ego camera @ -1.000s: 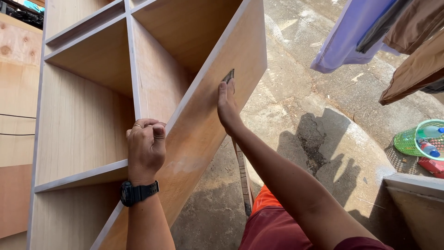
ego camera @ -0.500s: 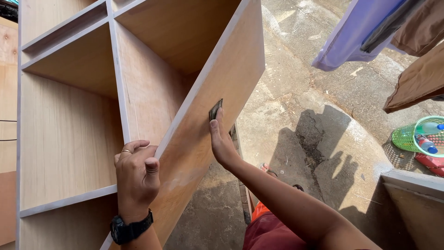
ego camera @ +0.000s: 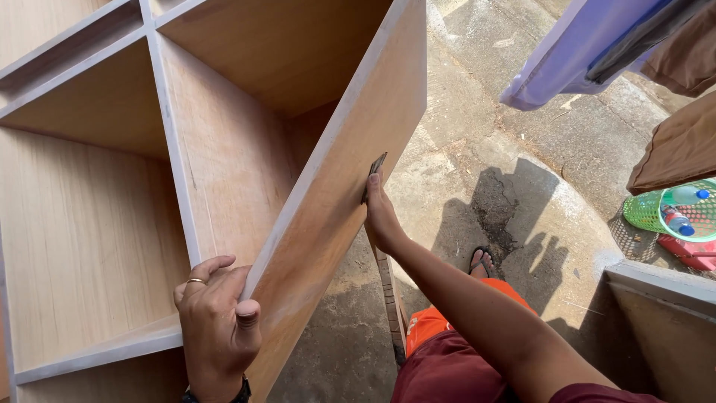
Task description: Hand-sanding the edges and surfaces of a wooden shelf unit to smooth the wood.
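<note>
From the head camera, your left hand (ego camera: pixel 218 325) is wrapped around the front edge of the plywood cabinet (ego camera: pixel 224 172), thumb on the outer face and fingers curled inside a compartment, while your right hand (ego camera: pixel 380 213) lies flat against the side panel (ego camera: pixel 350 186), pressing a small dark sanding sheet (ego camera: pixel 374 170) onto it. The panel's edge looks pale and dusty and its face patchy, so I judge the smoothing partly done, with much of that face left to cover.
</note>
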